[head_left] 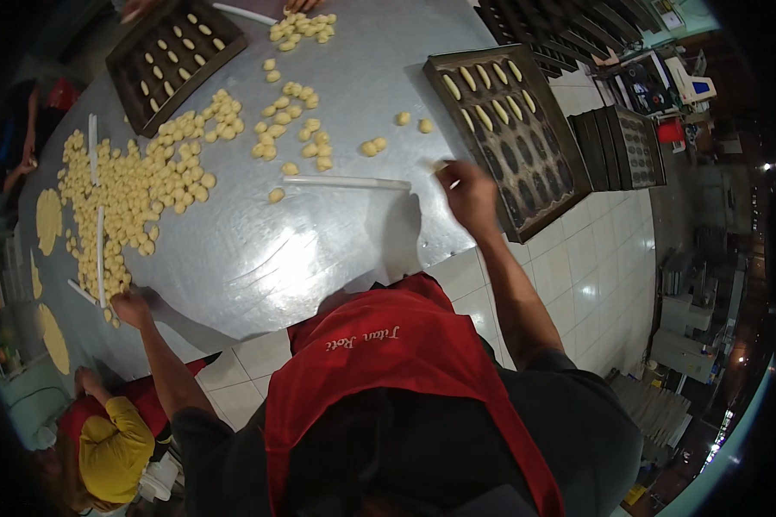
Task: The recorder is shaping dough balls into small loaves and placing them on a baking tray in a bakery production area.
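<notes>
My right hand (470, 196) is raised over the table's right edge, beside a dark baking tray (535, 185). Its thumb and finger are curled together, and a pale blurred bit shows at their tips. Two rows of slim dough rolls (502, 109) lie in that tray's far hollows; the nearer hollows hold none. To the left, my left hand (131, 308) rests closed at the near end of a large heap of dough balls (168, 164); what its fingers hold is hidden. A white rod (345, 182) lies between my hands, with a few loose dough balls (373, 146) beyond it.
Another tray with dough rolls (177, 65) stands at the far left of the metal table (319, 233). More white rods (101, 250) and flat dough sheets (50, 222) lie at left. Co-workers' hands (306, 4) reach in; a yellow-sleeved person (116, 448) is close at lower left. Stacked trays (616, 146) stand right.
</notes>
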`<state>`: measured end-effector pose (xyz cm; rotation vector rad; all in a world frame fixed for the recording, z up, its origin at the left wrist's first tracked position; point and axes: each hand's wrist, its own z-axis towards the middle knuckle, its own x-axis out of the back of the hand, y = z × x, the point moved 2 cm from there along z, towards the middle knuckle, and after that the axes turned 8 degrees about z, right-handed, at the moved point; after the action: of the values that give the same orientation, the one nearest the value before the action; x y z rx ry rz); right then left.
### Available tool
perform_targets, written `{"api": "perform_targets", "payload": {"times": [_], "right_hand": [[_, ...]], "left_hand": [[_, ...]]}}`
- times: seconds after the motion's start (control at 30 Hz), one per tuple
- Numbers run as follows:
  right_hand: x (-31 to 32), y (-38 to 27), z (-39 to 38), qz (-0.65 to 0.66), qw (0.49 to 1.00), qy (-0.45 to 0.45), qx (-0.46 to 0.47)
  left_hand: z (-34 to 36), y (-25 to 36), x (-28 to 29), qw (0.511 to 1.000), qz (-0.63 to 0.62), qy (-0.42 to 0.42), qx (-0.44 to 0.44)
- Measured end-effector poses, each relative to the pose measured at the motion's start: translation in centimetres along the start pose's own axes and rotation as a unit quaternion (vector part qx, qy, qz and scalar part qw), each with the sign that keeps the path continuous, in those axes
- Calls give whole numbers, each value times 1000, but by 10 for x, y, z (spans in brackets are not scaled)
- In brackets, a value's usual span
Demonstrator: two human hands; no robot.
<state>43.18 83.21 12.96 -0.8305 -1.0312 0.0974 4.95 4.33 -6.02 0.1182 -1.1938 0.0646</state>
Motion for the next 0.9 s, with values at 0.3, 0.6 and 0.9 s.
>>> {"api": "perform_targets", "payload": {"times": [0.3, 0.6, 0.9], "right_hand": [[28, 159, -1, -167, 944, -112, -263], [-163, -45, 18, 88, 968, -138, 189], [-157, -43, -38, 85, 914, -230, 322]], "left_hand": [[-144, 145, 37, 772, -601, -120, 169], [-257, 453, 183, 922, -285, -116, -233], [-259, 426, 205, 924, -163, -140, -315]]}}
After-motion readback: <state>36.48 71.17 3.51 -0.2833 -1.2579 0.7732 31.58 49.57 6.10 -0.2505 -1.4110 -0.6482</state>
